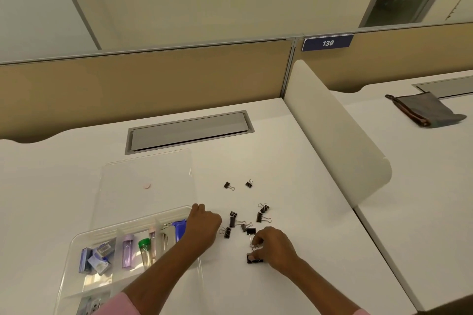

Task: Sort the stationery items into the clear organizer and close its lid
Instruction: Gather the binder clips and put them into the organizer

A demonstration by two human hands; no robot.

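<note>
I saw a smooth white desk (294,156) with rounded corners, and on it, toward its near left edge, the clear organizer (76,243), a shallow tray of glossy see-through plastic split by thin walls into compartments. Its lid (163,169) was swung open, lying flat on the desk behind the tray, with a small pink round dot (147,186) showing on it. Inside the tray I made out small bluish boxes (96,259) in the left compartment, then a slim lilac tube (128,250), a clear tube with a green cap (145,250), a pale stapler-like item (167,236), and a blue plastic piece (179,229) at the right end.

The left hand (202,227) sat at the tray's right rim, its fingers curled together into a loose fist; I could not tell whether it held anything. The right hand (273,249) rested on the desk just right of centre, its thumb and fingers pinched on the wire handles of a black binder clip (254,258), whose boxy metal body touched the surface.

More black binder clips (239,222) with thin silver wire loops lay scattered between and beyond the hands, and two small ones (238,184) lay apart, farther toward the back edge. A flat grey metal cable hatch (189,130) sat flush near the back edge. A curved white divider (337,135) stood along the right edge. On the neighbouring desk lay a soft grey fabric pouch (427,110).
</note>
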